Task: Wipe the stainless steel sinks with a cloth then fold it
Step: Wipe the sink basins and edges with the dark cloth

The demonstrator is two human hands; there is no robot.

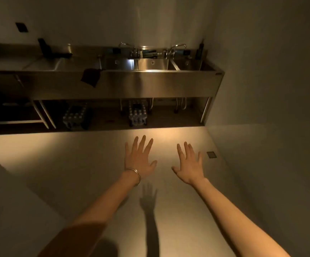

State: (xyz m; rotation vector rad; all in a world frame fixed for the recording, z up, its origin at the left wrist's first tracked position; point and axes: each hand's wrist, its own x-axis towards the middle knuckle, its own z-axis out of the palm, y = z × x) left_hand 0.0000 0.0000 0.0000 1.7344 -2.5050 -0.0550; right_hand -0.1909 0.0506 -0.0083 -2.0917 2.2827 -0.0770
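A long stainless steel sink unit (150,84) stands against the far wall, with several basins and two taps (176,48) at the back. A dark cloth (90,77) hangs over the unit's front rim, left of the middle. My left hand (138,160), with a bangle on the wrist, and my right hand (189,164) are stretched out in front of me over the floor, palms down, fingers spread, holding nothing. Both hands are well short of the sinks and the cloth.
Packs of water bottles (137,113) sit on the low shelf under the sinks. A wall closes the right side. A small square floor drain (211,154) lies right of my right hand. A pale counter edge (11,182) runs along the left.
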